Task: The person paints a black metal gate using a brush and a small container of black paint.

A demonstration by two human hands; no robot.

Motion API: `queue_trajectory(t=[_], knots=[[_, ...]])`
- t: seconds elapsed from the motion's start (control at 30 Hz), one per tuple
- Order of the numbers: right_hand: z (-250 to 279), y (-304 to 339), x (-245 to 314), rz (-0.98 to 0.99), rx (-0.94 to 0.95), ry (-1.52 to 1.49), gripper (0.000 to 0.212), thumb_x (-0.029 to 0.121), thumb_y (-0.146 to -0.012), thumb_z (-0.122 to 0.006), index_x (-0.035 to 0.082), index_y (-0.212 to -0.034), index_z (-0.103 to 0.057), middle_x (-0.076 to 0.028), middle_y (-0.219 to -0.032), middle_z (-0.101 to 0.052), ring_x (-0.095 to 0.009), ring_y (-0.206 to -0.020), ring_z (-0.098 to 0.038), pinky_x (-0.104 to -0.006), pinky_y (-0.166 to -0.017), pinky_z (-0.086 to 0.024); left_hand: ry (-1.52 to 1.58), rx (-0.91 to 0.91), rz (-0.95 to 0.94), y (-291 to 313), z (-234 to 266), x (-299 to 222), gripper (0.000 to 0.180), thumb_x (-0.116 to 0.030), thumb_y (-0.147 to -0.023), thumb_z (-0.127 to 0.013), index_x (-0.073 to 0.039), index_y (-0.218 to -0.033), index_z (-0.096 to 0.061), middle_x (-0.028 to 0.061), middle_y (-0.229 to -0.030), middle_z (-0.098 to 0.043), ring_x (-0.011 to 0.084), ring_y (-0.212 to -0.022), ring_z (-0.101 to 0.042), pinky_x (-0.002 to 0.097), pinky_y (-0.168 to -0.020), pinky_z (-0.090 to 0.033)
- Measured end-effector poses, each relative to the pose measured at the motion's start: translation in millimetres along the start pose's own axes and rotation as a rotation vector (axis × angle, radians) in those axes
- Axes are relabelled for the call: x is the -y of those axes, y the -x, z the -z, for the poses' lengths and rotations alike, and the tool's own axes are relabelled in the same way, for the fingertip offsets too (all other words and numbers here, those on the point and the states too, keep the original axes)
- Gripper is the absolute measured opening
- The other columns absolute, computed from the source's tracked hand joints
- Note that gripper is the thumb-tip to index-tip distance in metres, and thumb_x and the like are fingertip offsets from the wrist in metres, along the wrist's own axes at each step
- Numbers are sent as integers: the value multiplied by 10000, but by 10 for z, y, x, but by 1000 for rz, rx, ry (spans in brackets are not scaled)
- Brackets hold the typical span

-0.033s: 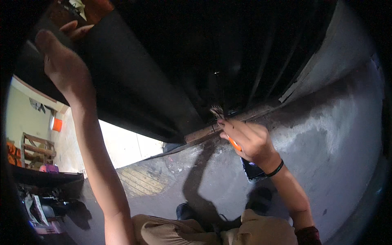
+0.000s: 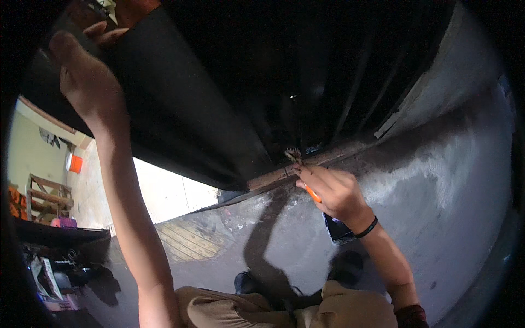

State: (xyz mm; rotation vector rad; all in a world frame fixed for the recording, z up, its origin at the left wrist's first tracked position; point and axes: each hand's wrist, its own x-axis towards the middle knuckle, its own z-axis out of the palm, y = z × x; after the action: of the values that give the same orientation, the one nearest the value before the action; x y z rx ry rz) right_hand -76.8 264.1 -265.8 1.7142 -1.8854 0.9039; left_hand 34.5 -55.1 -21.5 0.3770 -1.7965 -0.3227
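the right hand (image 2: 333, 192) is clenched around a paintbrush (image 2: 302, 170) with an orange handle, the fingers wrapped tight so that only a short bit of orange shows below the knuckles. the bristles stick out past the thumb and touch the rusty brown bottom rail (image 2: 273, 177) of a large black metal gate (image 2: 229, 93), just where the dark panel meets the rail. a black band (image 2: 366, 228) sits on that wrist.

the left hand (image 2: 87, 82) is raised high and far to the left, gripping the edge of the black gate panel; the palm lies flat against the metal and the fingertips curl over the edge, so it is closed on the panel rather than loose.

under the right forearm a dark rectangular object (image 2: 338, 229) lies on the grey concrete floor (image 2: 437, 191), too shadowed to tell what it is. the person's tan trousers (image 2: 262, 311) and dark shoes show at the lower edge. to the far left are a wooden pallet (image 2: 46, 197) and an orange bucket (image 2: 75, 163) by a pale wall.

set against the earlier picture, nothing has shifted: both hands keep the same grasp and the same place, and the brush tip rests at the same spot on the rail.
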Motion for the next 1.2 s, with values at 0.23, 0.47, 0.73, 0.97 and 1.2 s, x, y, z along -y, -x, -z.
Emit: queue_trajectory(t=[0.23, 0.47, 0.73, 0.97, 1.2], knots=[[-265, 61, -106, -23, 128, 19, 283, 146, -947, -819, 54, -1212, -782, -134, -1068, -805, -266, -844, -788, -361, -722, -646, -47, -1, -97, -70, 23, 137, 824, -609, -1175, -107, -89, -1318, -731, 138, -1268, -771, 282, -1230, -688, 415, -1181, -406], [109, 102, 86, -57, 194, 62, 293, 117, -972, -747, 58, -1257, -727, -123, -1181, -781, -276, -939, -792, -381, -740, -656, -28, -60, -95, -6, -61, 25, 916, -711, -1151, -148, -21, -1284, -735, 158, -1101, -775, 232, -1045, -708, 401, -1037, -472], [-237, -4, -197, 39, 184, 27, 363, 104, -953, -732, 44, -1308, -685, -142, -1199, -767, -270, -958, -789, -393, -755, -655, 40, 32, 32, -1, -29, -80, 885, -681, -1163, -127, -41, -1281, -726, 144, -1146, -793, 286, -1162, -692, 406, -1148, -414], [-99, 60, 2, -32, 56, -85, 278, 151, -970, -784, 69, -1229, -727, -123, -1140, -777, -285, -947, -794, -382, -774, -663, 18, -5, 24, 34, -55, -75, 897, -676, -1165, -114, -35, -1260, -734, 143, -1132, -791, 292, -1149, -688, 399, -1152, -408], [-52, -359, -185, 45, 39, -32, 296, 171, -957, -807, 56, -1221, -742, -128, -1139, -797, -272, -952, -803, -361, -771, -657, 48, 1, 89, 20, -53, -160, 935, -700, -1149, -89, -32, -1265, -733, 134, -1129, -789, 283, -1125, -723, 420, -1130, -465]])
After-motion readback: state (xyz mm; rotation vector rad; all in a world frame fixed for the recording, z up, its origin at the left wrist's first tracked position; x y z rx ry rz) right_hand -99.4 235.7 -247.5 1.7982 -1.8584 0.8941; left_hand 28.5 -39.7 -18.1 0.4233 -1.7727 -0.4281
